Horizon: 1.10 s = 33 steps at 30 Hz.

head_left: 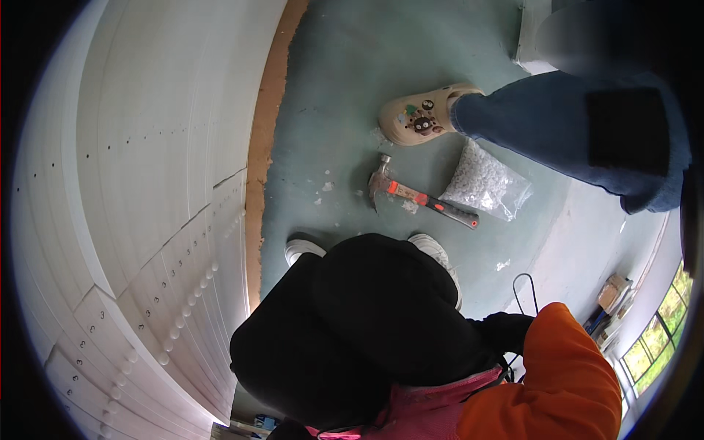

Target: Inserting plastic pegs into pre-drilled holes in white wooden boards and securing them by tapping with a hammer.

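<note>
My right hand (pixel 506 331), in a black glove below an orange sleeve (pixel 546 378), is close to my right thigh. A thin black cable (pixel 525 276) loops up beside it. The thigh's dark cloth and the glove blend together, so the fingers cannot be made out. At the lower edge a dark shape (pixel 290 431) may be part of my left hand; no fingers show there. On the floor in front of my knees lies a claw hammer (pixel 418 195) with a red and black handle. Against its handle rests a clear bag (pixel 488 182) of small white pieces.
Tall white panels (pixel 169 139) with rows of small holes and round white studs stand along the left. A co-worker's leg in blue jeans (pixel 543 121) and beige clog (pixel 425 117) reaches in from the right. Boxes (pixel 614 293) stand beneath a window (pixel 660 330) at the right.
</note>
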Motion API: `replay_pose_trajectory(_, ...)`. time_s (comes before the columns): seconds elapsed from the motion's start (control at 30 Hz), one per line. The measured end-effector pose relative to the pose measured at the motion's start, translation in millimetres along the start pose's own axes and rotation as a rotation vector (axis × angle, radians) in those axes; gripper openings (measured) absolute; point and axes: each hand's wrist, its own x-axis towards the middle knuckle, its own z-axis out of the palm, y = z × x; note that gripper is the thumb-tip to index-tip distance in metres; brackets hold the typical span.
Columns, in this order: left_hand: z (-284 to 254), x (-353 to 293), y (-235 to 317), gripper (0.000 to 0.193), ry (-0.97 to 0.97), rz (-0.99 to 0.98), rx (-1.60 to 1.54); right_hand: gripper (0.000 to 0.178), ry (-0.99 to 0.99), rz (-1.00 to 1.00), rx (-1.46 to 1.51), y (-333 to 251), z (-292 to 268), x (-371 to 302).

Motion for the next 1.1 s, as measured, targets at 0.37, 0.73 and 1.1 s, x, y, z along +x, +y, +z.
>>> replay_pose_trajectory(0.37,-25.1,-33.4,23.0,0.023,-0.162,-0.091,-0.273,0.041,0.083,-0.109,-0.051,5.2,10.3,-58.4)
replay_pose_trajectory(0.73,-38.3,-96.5,-28.9,0.023,-0.335,-0.023,-0.809,0.043,0.201,-0.307,-0.445,-34.6,-61.2,-97.6)
replay_pose_trajectory(1.1,-42.6,-237.0,99.0,0.022,-0.854,-0.161,-1.502,0.019,1.040,-1.216,-0.462,-262.8,63.7,-305.1)
